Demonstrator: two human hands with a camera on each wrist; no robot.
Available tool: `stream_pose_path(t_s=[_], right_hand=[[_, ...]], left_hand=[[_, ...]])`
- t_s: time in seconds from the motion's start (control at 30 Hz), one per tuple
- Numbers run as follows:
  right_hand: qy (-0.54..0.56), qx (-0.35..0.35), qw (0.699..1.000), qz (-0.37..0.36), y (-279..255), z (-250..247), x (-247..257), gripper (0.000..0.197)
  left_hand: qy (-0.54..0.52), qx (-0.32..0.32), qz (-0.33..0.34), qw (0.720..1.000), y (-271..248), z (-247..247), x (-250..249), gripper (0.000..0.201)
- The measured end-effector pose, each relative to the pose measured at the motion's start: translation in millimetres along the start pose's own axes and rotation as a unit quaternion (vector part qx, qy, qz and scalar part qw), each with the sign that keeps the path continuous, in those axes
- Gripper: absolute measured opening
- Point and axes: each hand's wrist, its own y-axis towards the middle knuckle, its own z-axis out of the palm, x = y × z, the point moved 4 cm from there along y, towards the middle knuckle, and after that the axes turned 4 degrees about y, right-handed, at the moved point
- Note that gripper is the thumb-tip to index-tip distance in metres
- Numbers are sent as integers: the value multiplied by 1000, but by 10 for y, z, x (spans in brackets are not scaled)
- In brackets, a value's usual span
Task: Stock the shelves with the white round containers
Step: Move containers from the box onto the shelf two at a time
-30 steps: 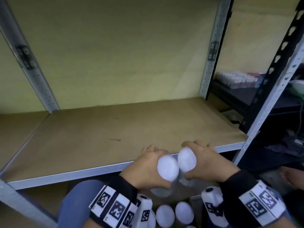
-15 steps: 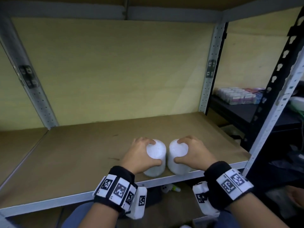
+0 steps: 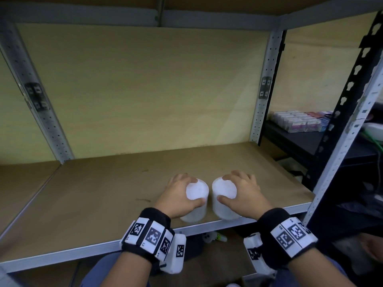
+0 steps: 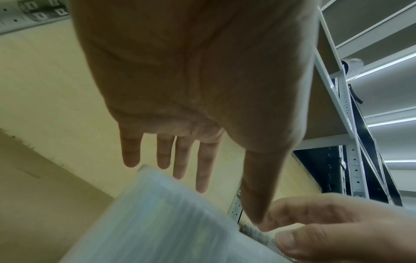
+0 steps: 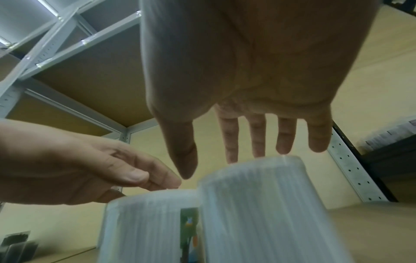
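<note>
Two white round containers stand upright side by side near the front edge of the brown shelf board [image 3: 103, 193]. My left hand [image 3: 182, 193] hovers over the top of the left container [image 3: 193, 214], and my right hand [image 3: 240, 193] over the right container [image 3: 227, 212]. In the left wrist view the left hand [image 4: 219, 195] has straight, spread fingers above its blurred container [image 4: 168, 222]. The right wrist view shows the right hand [image 5: 234, 164] likewise with straight fingers just above its container [image 5: 270, 213], beside the left container [image 5: 146, 227] and left hand [image 5: 90, 174].
Grey perforated posts [image 3: 263, 90] stand at the shelf's back corners and another post [image 3: 339, 162] at the front right. A metal rim [image 3: 83, 251] runs along the front. Small boxes [image 3: 298, 121] sit on a dark rack to the right. Bare board stretches behind and left.
Both hands lifted the two containers from below the shelf edge and set them on the board. The fingers have since loosened from the containers.
</note>
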Motion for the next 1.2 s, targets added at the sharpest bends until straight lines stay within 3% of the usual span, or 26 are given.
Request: stream_pose_path(t_s=[0.1,0.23,0.73,1.2], right_hand=[[-14,-25,999,-19,-69,-88,53,40],[-35,30,999,-27,-108,-64,38,30],[-55,-14,998,-9,172,15,23,23],[-13,-28,998,57,1218,58,-242,27]], left_hand=[[0,-39,17,999,-33,-73,-46,42],[24,-35,14,999,-79,-82,-77,25],[59,-14,25,998,227,-17,-116,22],[-3,-16,-21,1000,1270,87,-34,21]])
